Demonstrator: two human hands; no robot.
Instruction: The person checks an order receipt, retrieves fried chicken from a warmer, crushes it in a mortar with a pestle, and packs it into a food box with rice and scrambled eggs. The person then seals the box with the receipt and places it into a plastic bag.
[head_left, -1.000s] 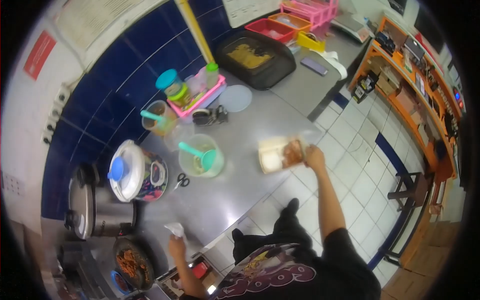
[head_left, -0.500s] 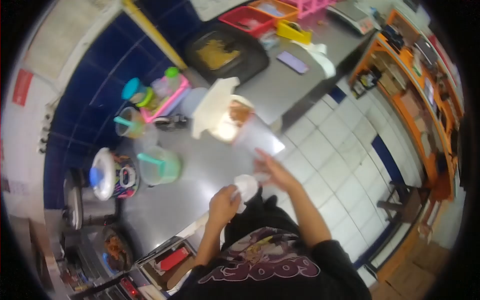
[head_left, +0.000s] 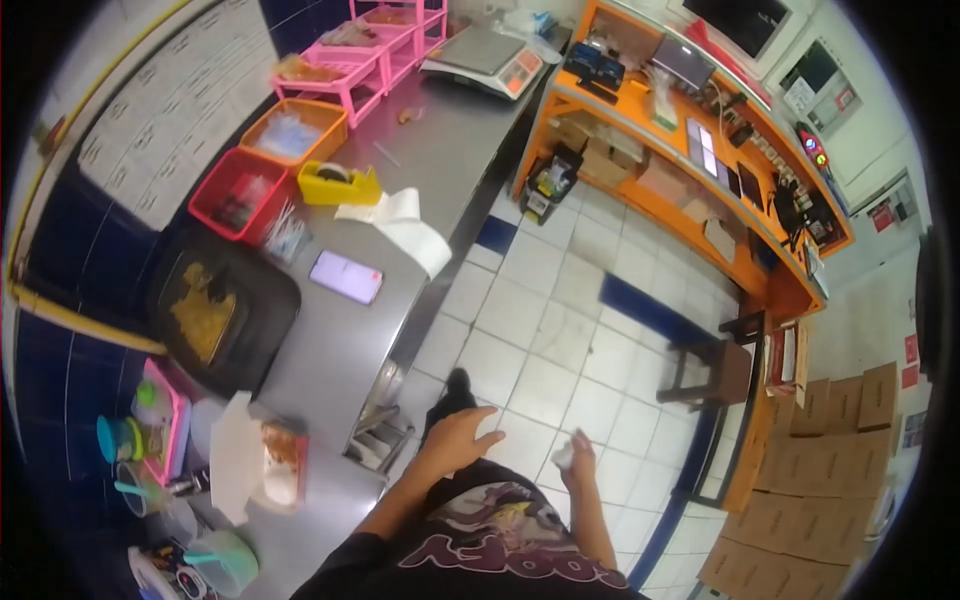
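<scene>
My left hand [head_left: 458, 442] is over the floor beside the steel counter, holding nothing, its fingers and thumb apart. My right hand [head_left: 580, 468] is closed round a small crumpled white piece [head_left: 563, 457], perhaps tissue or thin plastic; its kind is not clear. To the left on the counter, an open white food box [head_left: 233, 470] holds a rounded white portion, which looks like rice [head_left: 280, 487], and a brown fried piece [head_left: 280, 440]. Neither hand touches the box.
On the steel counter [head_left: 330, 340] lie a phone [head_left: 346, 277], a yellow tape dispenser [head_left: 338, 184], a paper strip [head_left: 410, 230], a black tray [head_left: 255, 325], red [head_left: 215, 190] and orange bins [head_left: 335, 118], and a scale [head_left: 480, 62]. A stool [head_left: 705, 372] stands right, near stacked cartons [head_left: 790, 500].
I have turned right, away from the food box. The white piece was in my left hand; now my right hand holds a crumpled white piece and my left is free.
</scene>
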